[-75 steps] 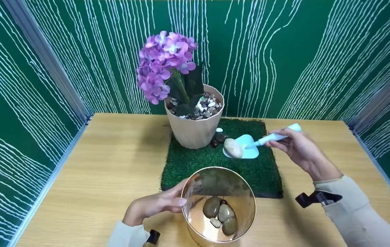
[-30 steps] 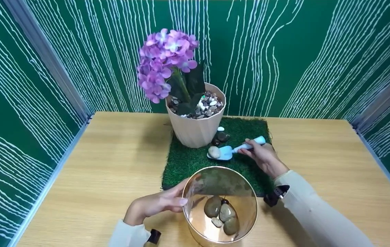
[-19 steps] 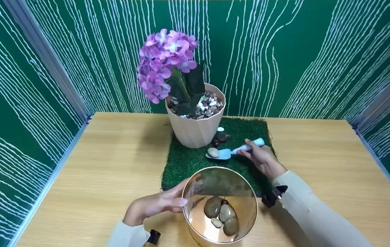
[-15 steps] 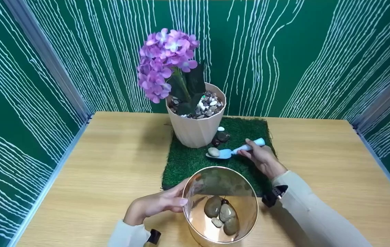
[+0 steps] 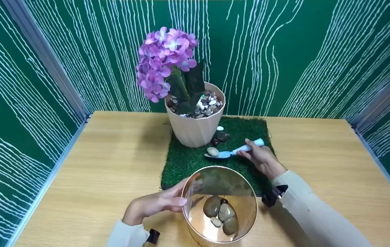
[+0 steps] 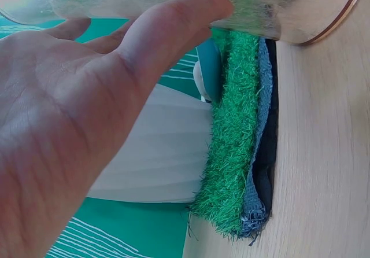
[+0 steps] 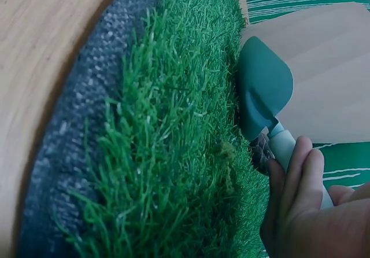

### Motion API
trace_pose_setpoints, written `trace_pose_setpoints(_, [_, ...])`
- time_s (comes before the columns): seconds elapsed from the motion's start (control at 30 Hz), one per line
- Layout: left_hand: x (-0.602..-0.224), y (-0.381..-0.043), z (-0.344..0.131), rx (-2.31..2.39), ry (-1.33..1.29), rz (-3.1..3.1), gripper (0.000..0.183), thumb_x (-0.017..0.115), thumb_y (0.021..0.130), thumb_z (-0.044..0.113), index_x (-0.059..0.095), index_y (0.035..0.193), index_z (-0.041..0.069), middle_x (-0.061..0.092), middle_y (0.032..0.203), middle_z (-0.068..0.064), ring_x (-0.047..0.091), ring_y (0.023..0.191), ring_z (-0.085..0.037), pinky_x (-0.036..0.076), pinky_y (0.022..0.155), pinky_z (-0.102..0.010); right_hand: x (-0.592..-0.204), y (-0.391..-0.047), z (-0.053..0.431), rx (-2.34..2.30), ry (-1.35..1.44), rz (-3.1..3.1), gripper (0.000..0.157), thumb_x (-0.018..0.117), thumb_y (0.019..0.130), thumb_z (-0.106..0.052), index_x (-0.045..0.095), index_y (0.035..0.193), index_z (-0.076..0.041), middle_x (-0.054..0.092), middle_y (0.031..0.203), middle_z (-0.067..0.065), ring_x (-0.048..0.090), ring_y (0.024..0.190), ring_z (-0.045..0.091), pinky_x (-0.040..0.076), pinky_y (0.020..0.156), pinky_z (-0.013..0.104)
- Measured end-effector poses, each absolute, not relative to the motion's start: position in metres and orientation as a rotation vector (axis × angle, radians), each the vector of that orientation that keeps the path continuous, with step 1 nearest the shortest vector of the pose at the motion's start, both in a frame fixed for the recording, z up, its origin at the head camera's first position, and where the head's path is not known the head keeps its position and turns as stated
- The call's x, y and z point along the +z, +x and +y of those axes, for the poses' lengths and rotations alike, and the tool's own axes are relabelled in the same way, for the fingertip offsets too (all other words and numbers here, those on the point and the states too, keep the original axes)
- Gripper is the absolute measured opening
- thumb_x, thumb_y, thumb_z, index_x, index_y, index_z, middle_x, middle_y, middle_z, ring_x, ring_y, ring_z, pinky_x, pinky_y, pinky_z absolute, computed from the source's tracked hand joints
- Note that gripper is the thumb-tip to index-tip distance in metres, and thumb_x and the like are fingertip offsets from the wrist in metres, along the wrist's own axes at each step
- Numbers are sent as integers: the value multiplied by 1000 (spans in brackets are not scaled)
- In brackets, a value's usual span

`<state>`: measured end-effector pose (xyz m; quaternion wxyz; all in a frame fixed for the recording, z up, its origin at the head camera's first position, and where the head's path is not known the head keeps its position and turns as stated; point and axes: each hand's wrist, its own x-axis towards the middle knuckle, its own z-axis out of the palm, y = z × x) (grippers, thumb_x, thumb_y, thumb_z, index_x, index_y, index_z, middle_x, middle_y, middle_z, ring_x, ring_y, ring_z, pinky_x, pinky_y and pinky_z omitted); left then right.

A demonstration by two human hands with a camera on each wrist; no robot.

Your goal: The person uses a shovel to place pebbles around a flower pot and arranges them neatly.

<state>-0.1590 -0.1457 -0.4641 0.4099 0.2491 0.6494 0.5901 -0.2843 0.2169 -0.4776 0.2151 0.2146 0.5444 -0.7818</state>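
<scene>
Stone (image 5: 213,151): resting on the trowel (image 5: 224,155), just in front of the pot (image 5: 196,133) and slightly right of its middle.
Trowel: pointing its blade leftward before the pot, over the mat (image 5: 184,168); whether it is touching the grass, I cannot tell.
Right grip: the right hand (image 5: 262,157) is clamping the trowel's handle, forward and right of the pot.
Jar (image 5: 219,181): opening upward, farther in front of the pot, and holding several brown stones (image 5: 212,206).
Left grip: the left hand (image 5: 160,202) is clasping the jar's side, thumb and fingers spanning the wall.
Done, by appearance: one stone is riding on the trowel, and others are lying in the jar.
Left, by appearance: the stone is awaiting a resting place, so the work is looking partway through.
Unsettled: a dark stone (image 5: 222,136) and a white stone (image 5: 219,128) are lying right of the pot; their part is staying unclear.
Worktop (image 5: 123,151): carrying everything, extending to both sides of the pot.
</scene>
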Motion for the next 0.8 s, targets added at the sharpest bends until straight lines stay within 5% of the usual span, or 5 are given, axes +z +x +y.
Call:
trace_pose_setpoints(0.33, [-479,-165,-149,1489,724,1608,98,52,101,63,-4,172,25,2,178,-20,24,159,-47,47,116,-58,-480,-281,222,-2197,553,1500,21,50,112,-24,48,113,-3,73,85,9,77,75,13,61,78,17])
trace_pose_setpoints(0.8, [-466,-156,-145,1491,653,1652,95,51,104,54,-5,171,18,4,178,-22,25,159,-48,46,116,-56,-471,-260,256,-2192,442,1495,24,47,113,-26,49,120,-3,75,88,7,78,80,11,60,83,16])
